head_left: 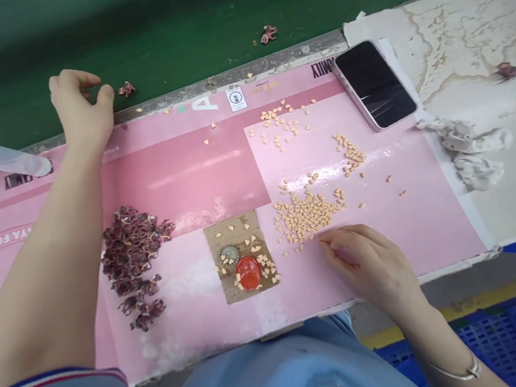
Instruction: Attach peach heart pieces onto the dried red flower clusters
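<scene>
Left hand open by a dark piece, right fingertips together at the pale ones

At the left, the left hand reaches over the edge of a green surface, thumb and forefinger spread, with nothing visible between them. Just to the right of its fingertips lies a small, dark, crinkled piece; the hand looks poised beside it, and taking hold there would call for a light closing of thumb and finger. Below, a heap of similar dark pieces rests on the pink sheet.

Further right, a red round item and a ridged metal disc sit on a brown patch, small pale pieces around them. Next comes the main scatter of pale pieces. At its near edge, the right hand has thumb and forefinger pressed together, apparently for fine picking; whether a piece is pinched there, I cannot tell. A phone lies beyond, upper right.
</scene>
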Motion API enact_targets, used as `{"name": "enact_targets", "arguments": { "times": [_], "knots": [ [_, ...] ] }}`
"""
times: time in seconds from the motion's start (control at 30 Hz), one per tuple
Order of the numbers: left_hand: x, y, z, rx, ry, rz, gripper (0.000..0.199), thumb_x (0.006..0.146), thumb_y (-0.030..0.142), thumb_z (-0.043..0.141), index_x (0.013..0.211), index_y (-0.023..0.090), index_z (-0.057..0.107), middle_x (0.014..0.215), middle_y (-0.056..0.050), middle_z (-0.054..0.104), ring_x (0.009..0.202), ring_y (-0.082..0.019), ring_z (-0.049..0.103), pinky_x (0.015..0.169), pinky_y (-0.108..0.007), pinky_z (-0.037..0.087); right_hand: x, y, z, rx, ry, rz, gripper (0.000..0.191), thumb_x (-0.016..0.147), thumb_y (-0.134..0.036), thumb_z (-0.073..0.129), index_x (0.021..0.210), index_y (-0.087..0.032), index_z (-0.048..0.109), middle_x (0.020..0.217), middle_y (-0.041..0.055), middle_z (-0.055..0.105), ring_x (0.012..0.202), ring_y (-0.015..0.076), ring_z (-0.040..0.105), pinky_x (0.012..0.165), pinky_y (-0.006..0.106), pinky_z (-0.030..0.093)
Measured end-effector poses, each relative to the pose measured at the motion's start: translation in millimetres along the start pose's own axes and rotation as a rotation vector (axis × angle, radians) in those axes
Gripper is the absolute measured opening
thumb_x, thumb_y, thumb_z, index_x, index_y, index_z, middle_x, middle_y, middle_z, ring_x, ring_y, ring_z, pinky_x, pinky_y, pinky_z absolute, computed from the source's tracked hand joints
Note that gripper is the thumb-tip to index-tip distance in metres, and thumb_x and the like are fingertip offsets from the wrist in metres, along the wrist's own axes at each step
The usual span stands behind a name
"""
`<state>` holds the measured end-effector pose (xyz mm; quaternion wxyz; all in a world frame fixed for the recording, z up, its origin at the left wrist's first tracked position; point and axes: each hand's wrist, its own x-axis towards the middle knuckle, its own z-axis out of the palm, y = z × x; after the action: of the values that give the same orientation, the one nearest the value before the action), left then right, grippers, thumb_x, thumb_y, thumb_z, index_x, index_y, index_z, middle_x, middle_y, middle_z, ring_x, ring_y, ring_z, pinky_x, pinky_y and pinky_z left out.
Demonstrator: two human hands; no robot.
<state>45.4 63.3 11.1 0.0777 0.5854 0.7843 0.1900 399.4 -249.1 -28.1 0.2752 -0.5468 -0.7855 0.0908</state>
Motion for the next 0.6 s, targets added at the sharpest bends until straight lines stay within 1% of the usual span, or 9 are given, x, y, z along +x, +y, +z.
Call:
{"name": "enact_targets", "arguments": {
  "times": [0.1,0.13,0.2,0.23,0.3,0.37,0.47,0.53,0.6],
  "knots": [
    [-45,-16,-29.8,0.017,-0.090,0.151,0.033,0.100,0.025,0.047,0.121,0.005,0.061,0.122,-0.002,0.065,0.124,-0.017,0.062,0.116,-0.040,0.040,0,2,3,0.025,0.026,-0.052,0.024,0.098,-0.003,0.063,0.092,-0.026,0.057,0.088,0.0019,0.079,0.083,0.0209,0.077,0.071,0.034,0.066],
    [-66,-23,-38.9,0.017,-0.140,0.210,0.037,0.098,0.031,0.046,0.116,0.005,0.065,0.112,0.000,0.067,0.117,-0.017,0.065,0.114,-0.042,0.040,0,2,4,0.028,0.044,-0.074,0.026,0.097,-0.002,0.064,0.091,-0.027,0.056,0.088,0.0015,0.080,0.083,0.0208,0.077,0.071,0.034,0.067],
    [-110,-39,-51.9,0.010,-0.219,0.337,0.037,0.091,0.045,0.058,0.099,0.013,0.074,0.097,0.001,0.073,0.102,-0.019,0.067,0.112,-0.044,0.044,-1,4,6,0.023,0.089,-0.107,0.029,0.094,-0.002,0.068,0.089,-0.028,0.056,0.088,0.0008,0.081,0.080,0.0206,0.078,0.069,0.034,0.067],
    [-133,-48,-55.4,0.014,-0.239,0.385,0.035,0.088,0.049,0.062,0.089,0.017,0.075,0.091,-0.001,0.074,0.096,-0.021,0.066,0.111,-0.046,0.046,-2,4,8,0.017,0.112,-0.118,0.030,0.093,-0.002,0.070,0.088,-0.028,0.056,0.088,0.0004,0.081,0.078,0.0204,0.078,0.068,0.034,0.068],
    [-173,-62,-56.5,0.033,-0.221,0.436,0.035,0.088,0.054,0.063,0.083,0.020,0.074,0.089,-0.007,0.076,0.093,-0.028,0.063,0.108,-0.051,0.046,-4,5,10,0.012,0.154,-0.132,0.033,0.091,-0.002,0.074,0.087,-0.029,0.055,0.087,-0.0007,0.082,0.076,0.0197,0.078,0.068,0.033,0.068],
    [-203,-71,-52.5,0.059,-0.167,0.439,0.038,0.095,0.055,0.060,0.090,0.020,0.075,0.097,-0.015,0.077,0.100,-0.035,0.062,0.106,-0.057,0.044,-6,5,11,0.017,0.181,-0.135,0.035,0.089,-0.002,0.076,0.086,-0.029,0.054,0.085,-0.0017,0.082,0.074,0.0187,0.078,0.067,0.031,0.067],
    [-227,-74,-44.8,0.082,-0.121,0.439,0.039,0.101,0.053,0.055,0.100,0.019,0.075,0.114,-0.021,0.076,0.111,-0.043,0.060,0.104,-0.061,0.042,-7,3,12,0.034,0.193,-0.114,0.035,0.089,-0.002,0.076,0.085,-0.029,0.054,0.084,-0.0019,0.082,0.074,0.0185,0.078,0.066,0.030,0.066],
    [-231,-72,-41.5,0.073,-0.120,0.465,0.036,0.103,0.050,0.055,0.101,0.021,0.076,0.121,-0.019,0.076,0.113,-0.042,0.060,0.104,-0.059,0.041,-8,2,13,0.054,0.195,-0.085,0.034,0.089,-0.002,0.075,0.084,-0.028,0.054,0.083,-0.0018,0.082,0.074,0.0187,0.079,0.065,0.030,0.066],
    [-231,-69,-39.9,0.046,-0.124,0.501,0.028,0.101,0.046,0.059,0.102,0.024,0.076,0.116,-0.014,0.078,0.111,-0.039,0.062,0.102,-0.054,0.042,-10,1,14,0.084,0.207,-0.048,0.033,0.089,-0.003,0.074,0.083,-0.028,0.054,0.083,-0.0023,0.082,0.074,0.0188,0.079,0.064,0.030,0.066]
  ]
}}
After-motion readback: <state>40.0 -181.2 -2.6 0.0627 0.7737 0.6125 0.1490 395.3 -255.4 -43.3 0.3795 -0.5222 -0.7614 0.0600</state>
